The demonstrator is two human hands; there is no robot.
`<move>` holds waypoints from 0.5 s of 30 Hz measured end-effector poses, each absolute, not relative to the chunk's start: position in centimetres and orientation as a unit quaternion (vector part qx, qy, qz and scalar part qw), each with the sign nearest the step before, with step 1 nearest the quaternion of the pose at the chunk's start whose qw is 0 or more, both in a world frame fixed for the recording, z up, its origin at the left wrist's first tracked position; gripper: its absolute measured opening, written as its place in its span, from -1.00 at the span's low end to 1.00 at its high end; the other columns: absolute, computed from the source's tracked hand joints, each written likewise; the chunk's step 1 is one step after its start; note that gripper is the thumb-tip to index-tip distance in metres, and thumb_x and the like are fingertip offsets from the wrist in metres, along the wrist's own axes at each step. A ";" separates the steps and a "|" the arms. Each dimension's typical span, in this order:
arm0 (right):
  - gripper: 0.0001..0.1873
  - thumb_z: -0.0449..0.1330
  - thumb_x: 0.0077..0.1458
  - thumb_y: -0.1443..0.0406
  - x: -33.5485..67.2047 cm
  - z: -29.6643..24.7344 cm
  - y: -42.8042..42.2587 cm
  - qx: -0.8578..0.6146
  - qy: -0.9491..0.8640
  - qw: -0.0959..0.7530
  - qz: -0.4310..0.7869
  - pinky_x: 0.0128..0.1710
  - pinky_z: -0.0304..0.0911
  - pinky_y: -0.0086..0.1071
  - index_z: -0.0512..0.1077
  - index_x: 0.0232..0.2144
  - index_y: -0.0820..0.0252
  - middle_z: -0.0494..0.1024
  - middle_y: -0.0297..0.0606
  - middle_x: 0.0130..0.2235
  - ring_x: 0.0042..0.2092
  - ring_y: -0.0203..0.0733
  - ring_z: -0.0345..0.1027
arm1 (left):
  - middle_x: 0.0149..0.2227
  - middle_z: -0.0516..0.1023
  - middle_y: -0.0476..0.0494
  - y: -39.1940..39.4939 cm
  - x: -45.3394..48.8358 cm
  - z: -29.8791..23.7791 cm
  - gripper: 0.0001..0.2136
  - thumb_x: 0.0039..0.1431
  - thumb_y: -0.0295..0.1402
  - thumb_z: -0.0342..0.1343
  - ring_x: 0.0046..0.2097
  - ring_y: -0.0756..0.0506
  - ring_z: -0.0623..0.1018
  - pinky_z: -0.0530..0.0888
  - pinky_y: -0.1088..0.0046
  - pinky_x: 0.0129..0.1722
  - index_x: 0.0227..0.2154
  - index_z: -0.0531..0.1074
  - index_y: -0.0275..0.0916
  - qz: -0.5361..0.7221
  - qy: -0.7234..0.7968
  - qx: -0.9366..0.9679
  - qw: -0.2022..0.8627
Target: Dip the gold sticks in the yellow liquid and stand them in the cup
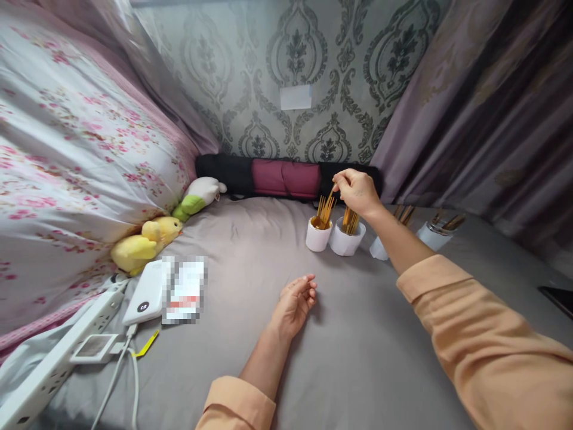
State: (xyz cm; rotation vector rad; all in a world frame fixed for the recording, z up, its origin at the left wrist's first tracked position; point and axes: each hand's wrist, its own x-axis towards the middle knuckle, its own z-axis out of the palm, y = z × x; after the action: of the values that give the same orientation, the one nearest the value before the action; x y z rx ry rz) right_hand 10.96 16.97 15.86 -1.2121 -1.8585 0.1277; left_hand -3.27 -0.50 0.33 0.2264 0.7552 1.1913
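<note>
My right hand is closed in a pinch on a thin yellow-brown stick, held over the leftmost white cup. Several similar sticks stand in that cup. Just right of it is a wider white cup, and its bundle of sticks is partly covered by my hand. My left hand rests on the grey sheet in front of the cups, palm turned partly up. Its fingers are loosely curled, half open, and nothing shows in them.
Behind my right forearm stand another white container and a jar, both holding sticks. A power strip, white power bank and yellow plush chick lie at left. A black-and-maroon roll lies along the wall.
</note>
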 end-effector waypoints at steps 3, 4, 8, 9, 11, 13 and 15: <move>-0.74 -0.01 0.11 0.23 10.3 15.4 16.9 -0.493 -0.765 0.410 0.062 -0.32 0.22 -0.43 0.43 -0.40 0.24 0.53 -0.26 -0.46 -0.43 -0.28 0.38 | -0.44 0.40 -0.09 -0.5 -3.3 0.4 -0.83 0.01 -0.44 0.14 -0.51 0.12 0.36 0.30 0.63 -0.55 -0.31 0.43 -0.40 0.546 0.346 0.103 0.756; -0.74 -0.01 0.11 0.25 10.1 15.3 17.0 -0.497 -0.768 0.399 0.063 -0.32 0.21 -0.44 0.44 -0.40 0.23 0.53 -0.26 -0.46 -0.42 -0.28 0.38 | -0.44 0.40 -0.09 -0.5 -3.3 0.4 -0.83 0.01 -0.44 0.14 -0.51 0.12 0.37 0.30 0.63 -0.55 -0.31 0.43 -0.40 0.547 0.345 0.103 0.756; -0.73 -0.02 0.10 0.26 9.4 14.5 17.3 -0.512 -0.776 0.363 0.062 -0.34 0.18 -0.46 0.45 -0.46 0.21 0.53 -0.27 -0.45 -0.40 -0.27 0.37 | -0.45 0.40 -0.09 -0.5 -3.3 0.5 -0.82 0.00 -0.44 0.16 -0.51 0.12 0.37 0.30 0.64 -0.56 -0.31 0.43 -0.40 0.546 0.347 0.099 0.756; -0.73 -0.02 0.10 0.27 9.3 14.3 17.4 -0.515 -0.778 0.356 0.062 -0.35 0.17 -0.46 0.45 -0.47 0.21 0.53 -0.27 -0.45 -0.40 -0.27 0.36 | -0.45 0.40 -0.09 -0.5 -3.3 0.5 -0.82 0.00 -0.44 0.15 -0.51 0.12 0.37 0.30 0.64 -0.56 -0.31 0.43 -0.40 0.546 0.348 0.098 0.756; -0.72 -0.02 0.10 0.26 9.2 13.9 17.7 -0.518 -0.780 0.344 0.065 -0.37 0.16 -0.47 0.45 -0.49 0.21 0.53 -0.28 -0.46 -0.43 -0.29 0.35 | -0.45 0.40 -0.10 -0.4 -3.3 0.5 -0.83 0.00 -0.44 0.15 -0.51 0.12 0.37 0.30 0.64 -0.56 -0.31 0.43 -0.40 0.546 0.348 0.098 0.756; -0.72 -0.02 0.09 0.27 9.0 13.6 17.9 -0.516 -0.784 0.337 0.070 -0.39 0.15 -0.48 0.45 -0.49 0.21 0.53 -0.29 -0.46 -0.45 -0.31 0.34 | -0.44 0.40 -0.10 -0.4 -3.3 0.5 -0.83 0.00 -0.44 0.14 -0.51 0.12 0.37 0.30 0.64 -0.56 -0.31 0.43 -0.40 0.547 0.347 0.101 0.755; -0.73 -0.02 0.09 0.27 8.9 13.2 18.1 -0.509 -0.789 0.334 0.077 -0.41 0.14 -0.49 0.45 -0.48 0.21 0.53 -0.30 -0.46 -0.46 -0.31 0.33 | -0.44 0.40 -0.10 -0.5 -3.3 0.5 -0.83 0.00 -0.44 0.15 -0.51 0.12 0.37 0.30 0.64 -0.56 -0.31 0.43 -0.40 0.548 0.347 0.102 0.755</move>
State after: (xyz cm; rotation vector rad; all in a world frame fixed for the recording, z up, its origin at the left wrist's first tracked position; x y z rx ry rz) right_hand 8.93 18.11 13.24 -1.3299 -2.0602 0.2008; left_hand -3.31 -0.46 0.52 0.2233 0.7560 1.1948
